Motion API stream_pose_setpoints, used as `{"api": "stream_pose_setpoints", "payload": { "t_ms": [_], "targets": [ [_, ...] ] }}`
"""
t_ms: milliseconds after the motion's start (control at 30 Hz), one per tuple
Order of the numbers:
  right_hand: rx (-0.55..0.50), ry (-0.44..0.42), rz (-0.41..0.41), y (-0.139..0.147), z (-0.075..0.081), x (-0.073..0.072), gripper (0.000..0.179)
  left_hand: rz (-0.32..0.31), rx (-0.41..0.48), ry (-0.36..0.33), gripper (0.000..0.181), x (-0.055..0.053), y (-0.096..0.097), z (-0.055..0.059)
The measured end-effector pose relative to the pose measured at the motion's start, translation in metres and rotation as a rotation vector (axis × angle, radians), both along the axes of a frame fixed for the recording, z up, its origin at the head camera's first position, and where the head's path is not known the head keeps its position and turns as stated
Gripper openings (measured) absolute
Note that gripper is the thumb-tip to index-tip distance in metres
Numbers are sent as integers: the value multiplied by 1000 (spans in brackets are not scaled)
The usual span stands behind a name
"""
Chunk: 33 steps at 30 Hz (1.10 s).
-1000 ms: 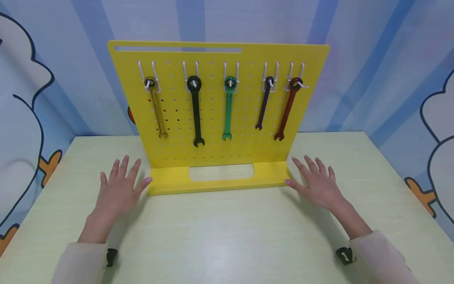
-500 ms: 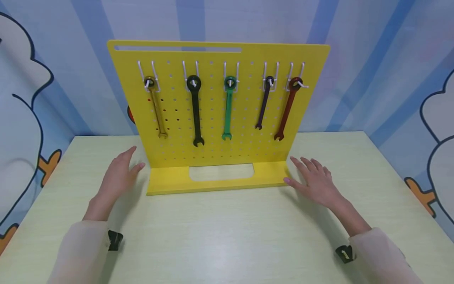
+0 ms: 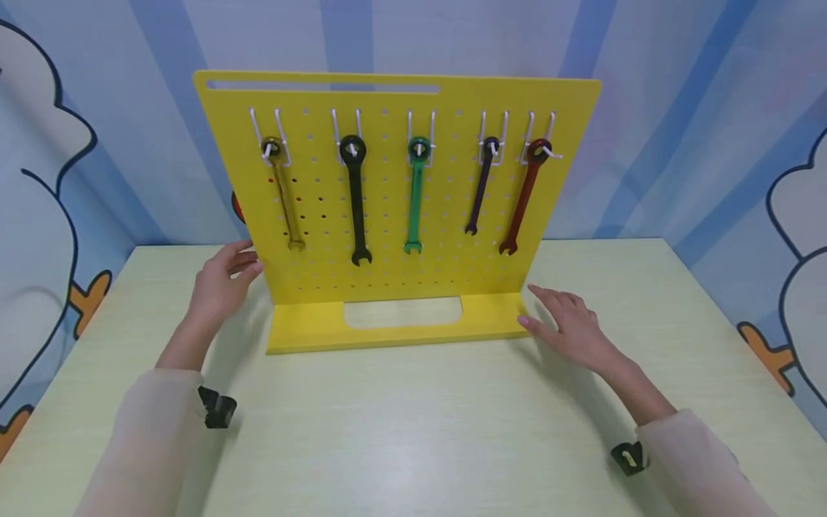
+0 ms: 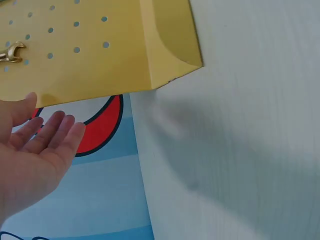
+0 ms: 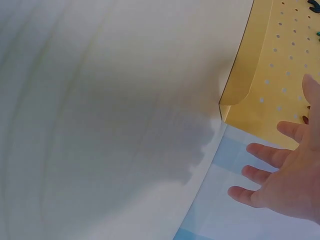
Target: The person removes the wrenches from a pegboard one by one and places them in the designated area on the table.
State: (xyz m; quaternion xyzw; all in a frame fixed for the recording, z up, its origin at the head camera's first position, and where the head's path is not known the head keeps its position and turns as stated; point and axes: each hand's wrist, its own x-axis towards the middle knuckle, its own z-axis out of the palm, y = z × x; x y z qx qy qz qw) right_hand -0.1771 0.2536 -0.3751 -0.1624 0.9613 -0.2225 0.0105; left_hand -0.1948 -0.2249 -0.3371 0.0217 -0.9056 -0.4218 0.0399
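Note:
A yellow pegboard (image 3: 491, 92) stands upright on its base, with several wrenches hung by their ring ends on white hooks. From left to right hang a gold wrench (image 3: 288, 205), a black wrench (image 3: 357, 205), a green wrench (image 3: 416, 205), a small dark purple wrench (image 3: 480, 194) and a red wrench (image 3: 525, 201). My left hand (image 3: 218, 291) is at the board's left edge, thumb in front and loosely bent fingers (image 4: 47, 132) towards the back. Whether it touches the edge I cannot tell. Beside the base's right end, my right hand (image 3: 571, 332) hovers with fingers spread.
A pale wooden table (image 3: 413, 424) carries the board and extends in front and to both sides. Behind it hangs a blue striped backdrop (image 3: 413, 36) with cartoon drawings. Dark straps (image 3: 217, 408) sit at both cuffs.
My left hand has moved forward and up, from beside the base to the board's left edge, its spread fingers drawing together. My right hand has barely shifted. The wrenches hang as before.

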Motion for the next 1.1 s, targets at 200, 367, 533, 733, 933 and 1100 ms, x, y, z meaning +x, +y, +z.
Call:
{"api": "stream_pose_setpoints", "payload": {
  "t_ms": [200,367,533,733,933,1100],
  "targets": [
    [-22,-40,11,0,6,-3,63,29,133,-62,53,-6,0,7],
    [-68,-80,47,-1,18,-7,62,11,194,-52,52,-9,-1,11],
    [-113,-104,76,-3,33,-13,59,31,207,-50,52,-13,0,15],
    [-102,-122,59,-7,57,-19,59,57,187,-59,48,-15,2,17],
    [-118,-124,42,-10,78,-26,57,63,181,-50,42,-15,4,18],
    [-175,-124,47,-13,93,-31,55,63,226,-63,44,-16,7,19]
  ]
}}
